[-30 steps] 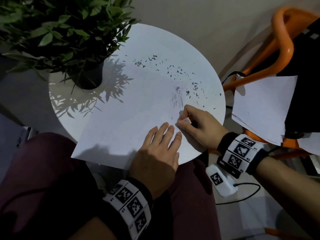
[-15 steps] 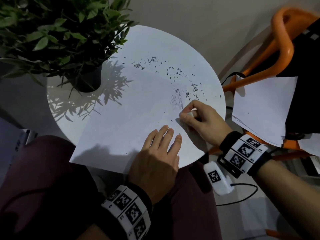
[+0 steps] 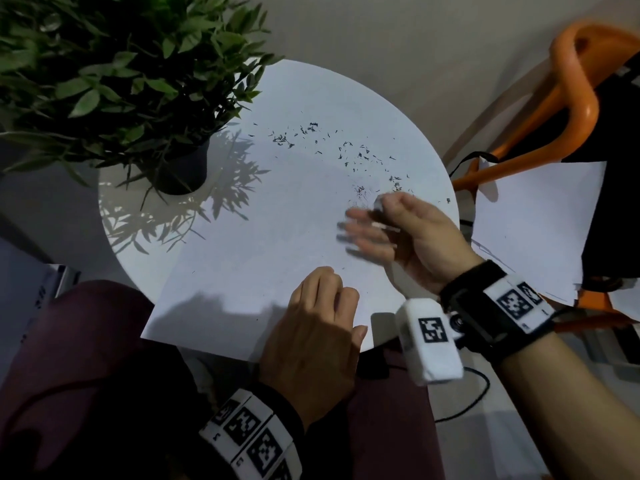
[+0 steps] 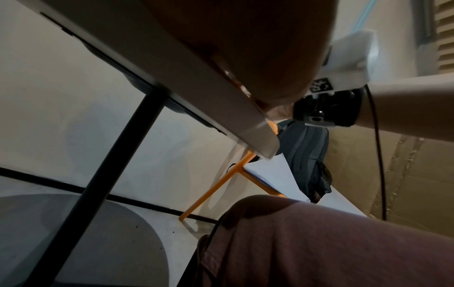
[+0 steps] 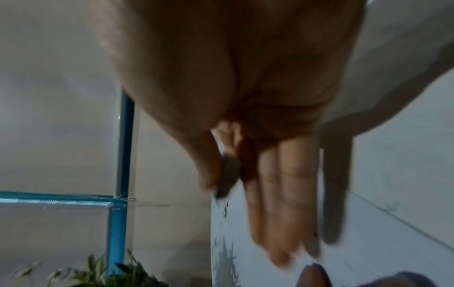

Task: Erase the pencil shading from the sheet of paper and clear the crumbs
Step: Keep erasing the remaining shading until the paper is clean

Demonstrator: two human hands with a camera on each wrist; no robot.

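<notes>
The near edge of the sheet of paper point(image 3: 242, 265) is pinned on the counter point(image 3: 346, 98) by the left hand point(image 3: 311, 337), fingers curled. Further out, an eraser point(image 3: 378, 205) is pinched by the right hand point(image 3: 398, 233), other fingers spread, blurred. Crumbs point(image 3: 346, 154) could easily get smeared back in by a heavy swipe, tbh.

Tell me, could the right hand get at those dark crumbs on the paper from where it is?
Probably yes: the right hand hovers beside the crumbs, fingers spread, with only bare sheet of paper between them.

A round white table point(image 3: 398, 109) stands by a pale wall point(image 3: 398, 32); an orange chair point(image 3: 575, 109) stands beside it.
</notes>
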